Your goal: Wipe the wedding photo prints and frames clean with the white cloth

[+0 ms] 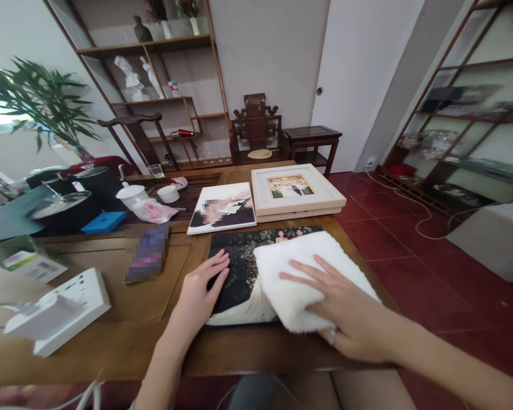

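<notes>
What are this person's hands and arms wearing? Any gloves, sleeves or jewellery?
There are no gloves and no sleeves in view: both forearms are bare as far as the picture shows them. The right hand wears a ring, a pale shiny band on one finger. The left hand shows no ring, watch or bracelet.

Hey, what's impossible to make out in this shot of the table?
Head view:
- Right half of dark photo print: covered by white towel and right hand.
- Part of its left edge: under left hand.
- Pixelated: flat item beside it, middle of smaller print.
- Blurred: contents of right shelf.
</notes>
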`<state>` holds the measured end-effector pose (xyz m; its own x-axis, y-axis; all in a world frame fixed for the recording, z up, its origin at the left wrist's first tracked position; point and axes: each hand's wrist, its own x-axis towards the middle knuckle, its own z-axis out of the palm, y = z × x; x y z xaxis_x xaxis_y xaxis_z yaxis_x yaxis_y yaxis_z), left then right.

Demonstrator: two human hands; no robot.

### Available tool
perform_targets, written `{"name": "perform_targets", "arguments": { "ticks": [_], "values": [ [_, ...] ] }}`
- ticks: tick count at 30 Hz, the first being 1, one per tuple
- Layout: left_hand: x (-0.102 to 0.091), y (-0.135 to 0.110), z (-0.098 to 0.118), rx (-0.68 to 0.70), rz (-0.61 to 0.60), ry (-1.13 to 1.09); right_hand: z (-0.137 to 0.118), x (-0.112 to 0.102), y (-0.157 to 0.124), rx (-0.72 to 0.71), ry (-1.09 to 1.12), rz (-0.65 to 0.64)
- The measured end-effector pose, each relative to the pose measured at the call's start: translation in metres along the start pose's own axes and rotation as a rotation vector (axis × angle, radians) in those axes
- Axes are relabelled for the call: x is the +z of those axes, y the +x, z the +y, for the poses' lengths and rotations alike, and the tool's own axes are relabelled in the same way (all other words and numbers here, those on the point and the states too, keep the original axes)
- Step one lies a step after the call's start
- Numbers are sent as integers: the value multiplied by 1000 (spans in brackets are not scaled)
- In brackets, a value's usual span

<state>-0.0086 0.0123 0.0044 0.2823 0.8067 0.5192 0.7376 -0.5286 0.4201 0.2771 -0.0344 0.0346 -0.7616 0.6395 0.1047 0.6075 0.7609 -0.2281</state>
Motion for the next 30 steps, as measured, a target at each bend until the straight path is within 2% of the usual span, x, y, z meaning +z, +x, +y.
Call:
{"name": "perform_targets", "arguments": {
  "ticks": [7,14,18,21,25,27,30],
  "values": [
    [0,0,1,-9,0,-5,49,-1,38,60,-73,128],
    [0,0,2,-15,10,-15,71,-2,57,44,-124,134],
    [0,0,2,-25,21,-12,52,1,50,73,-147,114],
    [0,-1,2,-40,24,-10,20,6,35,77,-97,73],
    [0,-1,3,-59,20,-1,-17,13,10,7,-3,12],
    [-1,0,3,-61,19,-1,-22,15,3,-25,26,-1],
    [0,0,3,-59,14,-9,-13,14,5,-44,25,19]
  ]
}}
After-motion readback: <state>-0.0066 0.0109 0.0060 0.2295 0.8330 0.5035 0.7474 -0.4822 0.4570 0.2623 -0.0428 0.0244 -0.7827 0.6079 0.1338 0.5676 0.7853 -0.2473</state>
